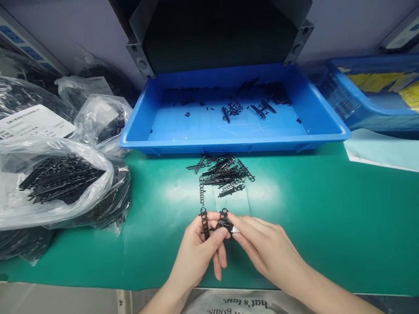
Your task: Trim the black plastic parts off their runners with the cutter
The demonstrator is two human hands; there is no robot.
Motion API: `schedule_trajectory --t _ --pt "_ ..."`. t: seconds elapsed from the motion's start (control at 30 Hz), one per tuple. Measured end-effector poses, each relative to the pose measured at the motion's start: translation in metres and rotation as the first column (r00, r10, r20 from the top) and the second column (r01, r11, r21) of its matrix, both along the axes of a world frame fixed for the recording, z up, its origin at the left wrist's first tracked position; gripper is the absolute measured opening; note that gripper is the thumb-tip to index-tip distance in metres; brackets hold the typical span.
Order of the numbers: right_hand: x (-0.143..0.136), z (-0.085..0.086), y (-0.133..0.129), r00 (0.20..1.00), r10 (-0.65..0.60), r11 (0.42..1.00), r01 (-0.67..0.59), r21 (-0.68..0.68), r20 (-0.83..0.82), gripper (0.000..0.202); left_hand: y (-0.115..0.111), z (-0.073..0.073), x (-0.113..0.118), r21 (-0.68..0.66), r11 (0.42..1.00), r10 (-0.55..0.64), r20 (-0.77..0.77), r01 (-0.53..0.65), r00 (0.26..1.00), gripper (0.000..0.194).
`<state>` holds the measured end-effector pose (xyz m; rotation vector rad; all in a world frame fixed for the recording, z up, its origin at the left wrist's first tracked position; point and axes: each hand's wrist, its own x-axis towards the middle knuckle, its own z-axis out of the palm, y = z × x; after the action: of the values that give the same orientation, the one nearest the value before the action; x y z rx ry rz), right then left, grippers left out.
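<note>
Both your hands are close together over the near side of the green table point(327, 226), and here's the heart of it — two black ladder-like strips, ringed ends pointing away from you. Your left hand point(196, 248) has the left strip point(204, 221) clamped between its fingers, while its thumb presses by the lower part of the right strip point(224, 214). Your right hand point(268, 240) comes in from the other side, fingertips pinched on that right strip, beside a small white bit point(235, 229); just how the black parts meet there, I cannot tell.

Just beyond your fingertips, look, a jumbled pile point(225, 174) of similar black strips, one lying lengthwise at its left edge. Behind that sits the wide blue tray point(235, 145), black pieces scattered and bunched inside, a dark panel point(222, 37) above it.

Over to the left, an open clear bag point(65, 218) bulges with black strips — more bags point(98, 113) crowd behind, one under a white label point(36, 122). Out right: a pale sheet point(386, 150) and a blue basket point(363, 104) with yellow material point(376, 82).
</note>
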<state>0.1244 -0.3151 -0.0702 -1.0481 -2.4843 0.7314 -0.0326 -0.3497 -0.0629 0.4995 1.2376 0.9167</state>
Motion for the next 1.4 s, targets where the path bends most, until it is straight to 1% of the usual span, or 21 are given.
schedule_trajectory --t 0.13,0.23,0.4,0.57,0.8,0.9,1.0,1.1,1.17,1.23,1.3,1.4 --pt "-0.001 -0.001 -0.002 1.000 -0.012 1.000 0.012 0.019 0.012 0.033 -0.001 0.000 0.002 -0.004 1.000 -0.001 -0.015 0.000 1.000 0.030" --pt "-0.003 -0.001 -0.004 0.999 -0.037 0.998 0.037 0.043 -0.010 0.032 -0.001 0.000 0.003 -0.003 1.000 -0.005 -0.037 0.005 0.999 0.025" --pt "-0.005 0.000 -0.006 0.998 -0.052 0.995 0.054 0.089 -0.026 0.033 -0.002 0.000 0.004 0.004 1.000 -0.001 -0.081 0.002 0.997 0.023" --pt "-0.006 -0.001 -0.006 0.998 -0.062 0.997 0.063 0.050 -0.016 0.033 -0.002 -0.001 0.005 0.025 1.000 0.022 -0.148 -0.019 0.989 0.026" --pt "-0.010 -0.001 -0.009 0.994 -0.101 0.993 0.102 0.059 -0.029 0.033 -0.004 -0.002 0.008 0.049 0.998 0.058 -0.207 -0.049 0.977 0.026" --pt "-0.008 -0.003 -0.008 0.995 -0.094 0.994 0.096 0.049 -0.030 0.033 -0.004 -0.004 0.010 0.052 0.997 0.061 -0.226 -0.051 0.972 0.026" --pt "-0.005 -0.005 0.005 0.996 -0.085 0.995 0.083 0.051 0.021 0.034 -0.003 -0.009 0.009 0.072 0.995 0.086 -0.219 -0.071 0.972 0.025" --pt "0.000 -0.007 0.030 0.971 -0.161 0.983 0.141 0.117 0.176 0.034 -0.003 -0.013 0.004 0.100 0.989 0.134 -0.243 -0.113 0.961 0.028" --pt "0.002 -0.009 0.049 0.928 -0.227 0.969 0.185 0.163 0.296 0.027 -0.004 -0.015 0.001 0.095 0.990 0.127 -0.267 -0.106 0.955 0.029" --pt "0.004 -0.010 0.064 0.905 -0.238 0.967 0.188 0.169 0.352 0.018 -0.006 -0.015 -0.001 0.083 0.994 0.095 -0.288 -0.075 0.953 0.026" --pt "0.005 -0.009 0.071 0.918 -0.209 0.973 0.163 0.161 0.337 0.011 -0.007 -0.015 -0.003 0.091 0.993 0.106 -0.308 -0.082 0.945 0.029" --pt "0.009 -0.006 0.069 0.954 -0.130 0.985 0.094 0.142 0.269 0.006 -0.005 -0.016 -0.005 0.149 0.977 0.193 -0.292 -0.155 0.937 0.036"
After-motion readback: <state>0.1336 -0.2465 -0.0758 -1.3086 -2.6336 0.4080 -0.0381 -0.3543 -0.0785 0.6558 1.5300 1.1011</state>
